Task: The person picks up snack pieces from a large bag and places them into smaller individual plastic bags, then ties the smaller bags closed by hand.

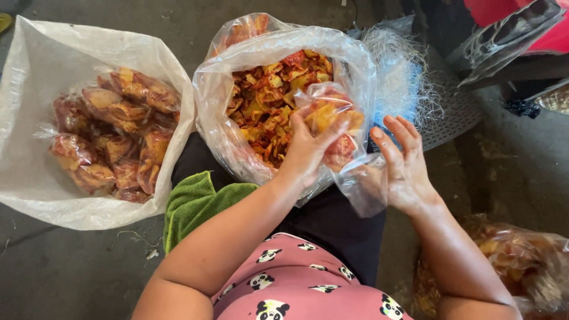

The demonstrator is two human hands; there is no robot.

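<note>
We see the filling step: our left hand (305, 151) pinches a small clear bag (332, 127) of chips at frame centre, right hand (403, 169) fingers spread beside it; next, we judge, closing needs both hands.

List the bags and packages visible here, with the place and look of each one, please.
Small clear bag: between left hand and right hand, partly filled with orange-red chips.
Big clear bag: centre, open, loose chips inside.
White sack: left, holding small filled packets.
Another chip bag: lower right, clear.
</note>
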